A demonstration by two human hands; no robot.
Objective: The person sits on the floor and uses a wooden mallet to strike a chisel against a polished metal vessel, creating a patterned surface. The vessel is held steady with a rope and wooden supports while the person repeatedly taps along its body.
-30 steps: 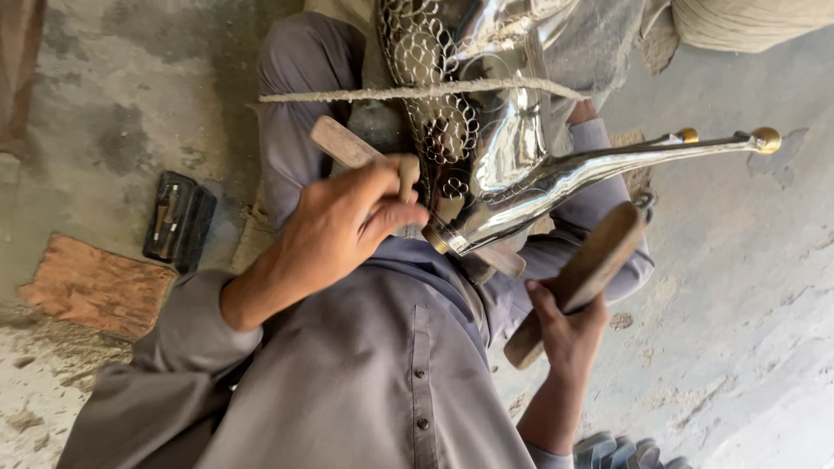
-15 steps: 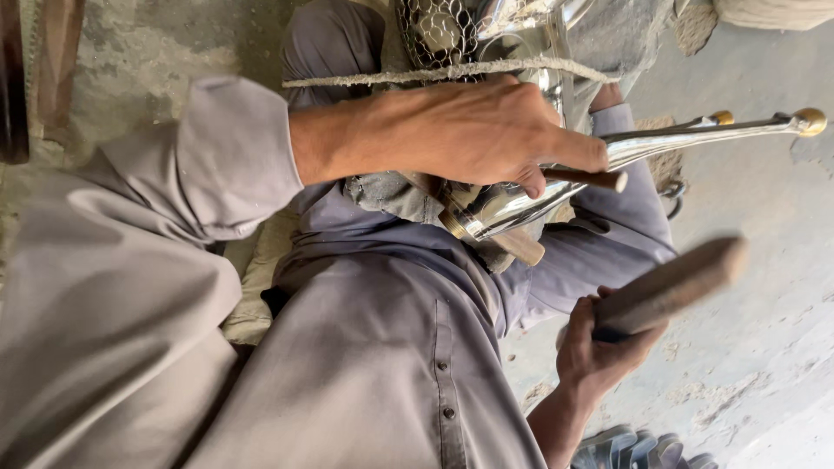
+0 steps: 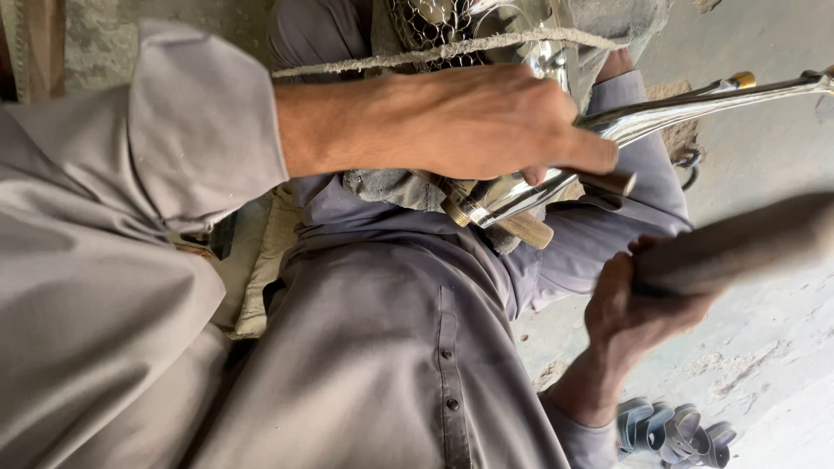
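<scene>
My left hand [image 3: 486, 122] reaches in from the left across my lap and is closed on a short dark punch [image 3: 608, 182], pressing it against a long shiny chrome metal piece [image 3: 686, 104] with a brass tip [image 3: 741, 80]. The chrome piece rests on a wooden block [image 3: 526, 230] on my thigh. My right hand [image 3: 625, 321], at the lower right, grips a thick wooden mallet [image 3: 738, 243], which is motion-blurred and held just right of the punch. A perforated shiny part [image 3: 434, 22] shows at the top, partly hidden by my forearm.
A rough cord [image 3: 417, 54] stretches across the top above my forearm. My grey shirt and trousers [image 3: 391, 347] fill the middle. Grey sandals [image 3: 678, 430] lie on the dusty concrete floor [image 3: 764, 156] at the lower right. A wooden plank [image 3: 35, 43] stands top left.
My left hand has moved right from the wooden block onto the chrome piece with the punch. My right hand has swung the mallet up and to the right; the view has come closer.
</scene>
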